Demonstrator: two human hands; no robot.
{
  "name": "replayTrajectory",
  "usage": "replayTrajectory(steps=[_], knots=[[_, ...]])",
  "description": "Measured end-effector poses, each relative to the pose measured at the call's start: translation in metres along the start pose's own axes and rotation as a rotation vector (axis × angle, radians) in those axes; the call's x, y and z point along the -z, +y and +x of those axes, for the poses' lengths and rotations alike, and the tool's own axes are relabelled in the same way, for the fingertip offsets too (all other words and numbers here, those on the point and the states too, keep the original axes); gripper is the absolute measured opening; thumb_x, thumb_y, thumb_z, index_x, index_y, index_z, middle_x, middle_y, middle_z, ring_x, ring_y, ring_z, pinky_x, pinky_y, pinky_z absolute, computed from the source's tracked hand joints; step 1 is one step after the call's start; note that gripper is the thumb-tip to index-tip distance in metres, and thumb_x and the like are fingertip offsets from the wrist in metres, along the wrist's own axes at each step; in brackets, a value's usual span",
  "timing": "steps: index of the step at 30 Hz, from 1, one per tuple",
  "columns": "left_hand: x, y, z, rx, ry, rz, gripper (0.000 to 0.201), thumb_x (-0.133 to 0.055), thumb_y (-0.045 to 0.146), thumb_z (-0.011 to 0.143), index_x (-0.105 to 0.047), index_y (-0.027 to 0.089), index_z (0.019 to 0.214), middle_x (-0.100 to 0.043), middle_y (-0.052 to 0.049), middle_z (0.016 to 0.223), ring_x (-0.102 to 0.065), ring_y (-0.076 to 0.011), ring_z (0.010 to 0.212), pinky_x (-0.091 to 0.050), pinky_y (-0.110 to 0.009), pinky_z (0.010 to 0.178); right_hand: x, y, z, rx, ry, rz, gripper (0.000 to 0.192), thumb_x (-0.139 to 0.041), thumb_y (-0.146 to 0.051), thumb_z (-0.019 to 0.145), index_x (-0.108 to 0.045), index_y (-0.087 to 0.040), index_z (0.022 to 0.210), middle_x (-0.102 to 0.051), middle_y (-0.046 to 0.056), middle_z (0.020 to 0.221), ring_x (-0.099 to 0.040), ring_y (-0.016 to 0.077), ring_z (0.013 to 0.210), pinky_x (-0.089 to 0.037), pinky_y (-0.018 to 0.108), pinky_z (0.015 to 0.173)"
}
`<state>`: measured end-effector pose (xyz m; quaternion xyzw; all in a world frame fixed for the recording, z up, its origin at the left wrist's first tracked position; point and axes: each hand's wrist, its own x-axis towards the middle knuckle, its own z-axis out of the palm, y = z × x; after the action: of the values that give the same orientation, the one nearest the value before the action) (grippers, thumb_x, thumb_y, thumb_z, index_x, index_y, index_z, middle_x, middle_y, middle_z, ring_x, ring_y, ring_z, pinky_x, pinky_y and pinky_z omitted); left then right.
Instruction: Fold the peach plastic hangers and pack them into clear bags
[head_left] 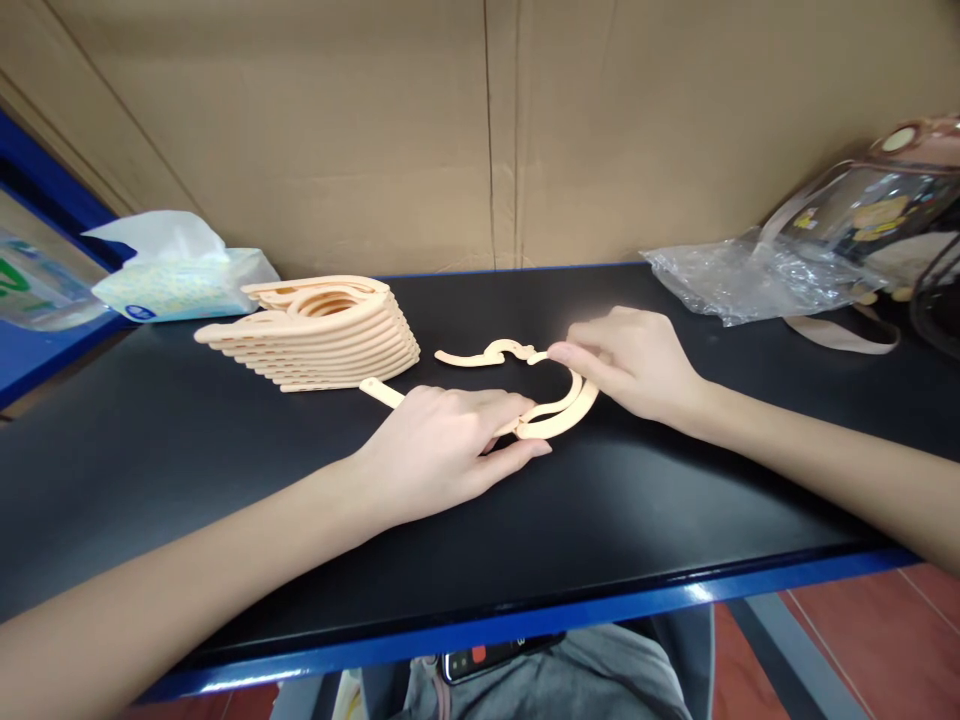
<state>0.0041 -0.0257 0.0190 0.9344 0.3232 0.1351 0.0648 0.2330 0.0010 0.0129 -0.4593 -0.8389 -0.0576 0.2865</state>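
Observation:
A peach plastic folding hanger (559, 405) lies on the black table (225, 480), its curved pieces spread out in the middle. My left hand (442, 445) presses down on its near end, fingers over the joint. My right hand (637, 365) pinches the hanger's curved arm at the far side, with the fingertips near a hook-shaped piece (480, 354). A stack of several identical peach hangers (322, 335) rests to the left, behind my left hand.
A tissue pack (176, 275) sits at the back left. Crumpled clear plastic wrap (750, 280) and a transparent bag (870, 215) lie at the back right. A cardboard wall (480, 120) stands behind the table. The blue table edge (600, 605) runs along the front.

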Motion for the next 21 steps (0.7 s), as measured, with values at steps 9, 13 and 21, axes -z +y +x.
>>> replayTrajectory(steps=[9, 13, 21], knots=[[0.000, 0.000, 0.002, 0.006, -0.013, 0.016, 0.036, -0.045, 0.046, 0.097, -0.067, 0.018, 0.103, -0.068, -0.002, 0.072, -0.057, -0.0123, 0.057, -0.030, -0.024, 0.054, 0.000, -0.002, -0.001, 0.086, 0.135, -0.070, 0.034, -0.041, -0.044, 0.098, -0.063, -0.020, 0.088, -0.064, 0.006, 0.091, -0.052, 0.0188, 0.080, -0.035, 0.033, 0.074], [-0.001, -0.001, 0.001, -0.003, 0.019, 0.028, 0.034, -0.046, 0.045, 0.097, -0.066, 0.018, 0.099, -0.067, -0.001, 0.071, -0.055, -0.0118, 0.056, -0.030, -0.024, 0.053, 0.007, -0.014, -0.004, 0.193, 0.213, -0.162, 0.027, -0.045, -0.037, 0.097, -0.064, -0.019, 0.089, -0.066, 0.004, 0.080, -0.054, 0.0172, 0.073, -0.035, 0.034, 0.072], [-0.005, -0.006, 0.004, -0.015, 0.155, 0.050, 0.024, -0.052, 0.037, 0.096, -0.063, 0.018, 0.086, -0.068, 0.002, 0.074, -0.059, -0.0121, 0.059, -0.031, -0.023, 0.052, 0.004, -0.025, -0.011, 0.434, 0.223, -0.183, 0.025, -0.051, -0.028, 0.095, -0.066, -0.018, 0.078, -0.069, -0.003, 0.064, -0.058, 0.0112, 0.056, -0.039, 0.028, 0.067]])
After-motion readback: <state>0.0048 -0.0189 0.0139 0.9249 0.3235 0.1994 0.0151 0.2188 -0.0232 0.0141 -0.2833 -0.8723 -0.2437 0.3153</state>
